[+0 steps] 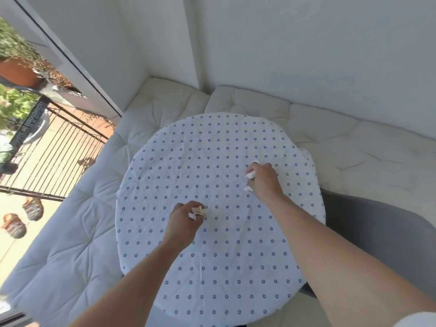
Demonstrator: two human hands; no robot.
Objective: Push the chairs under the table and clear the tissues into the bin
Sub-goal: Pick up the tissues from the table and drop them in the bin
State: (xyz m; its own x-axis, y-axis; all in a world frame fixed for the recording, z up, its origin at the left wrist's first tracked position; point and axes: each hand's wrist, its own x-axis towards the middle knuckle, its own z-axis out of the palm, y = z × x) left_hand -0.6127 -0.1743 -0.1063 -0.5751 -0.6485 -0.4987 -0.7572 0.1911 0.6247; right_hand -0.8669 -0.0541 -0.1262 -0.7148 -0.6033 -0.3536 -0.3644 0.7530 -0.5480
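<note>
Seemingly midway, head view: both hands clench crumpled tissues over the round table (221, 267), none loose on its cloth; no bin is visible. Left hand (185, 219), at 7 o'clock, grips a tissue (197, 212); right hand (264, 179), at 3 o'clock, grips another tissue (250, 175), beside the grey chair (377, 237).
</note>
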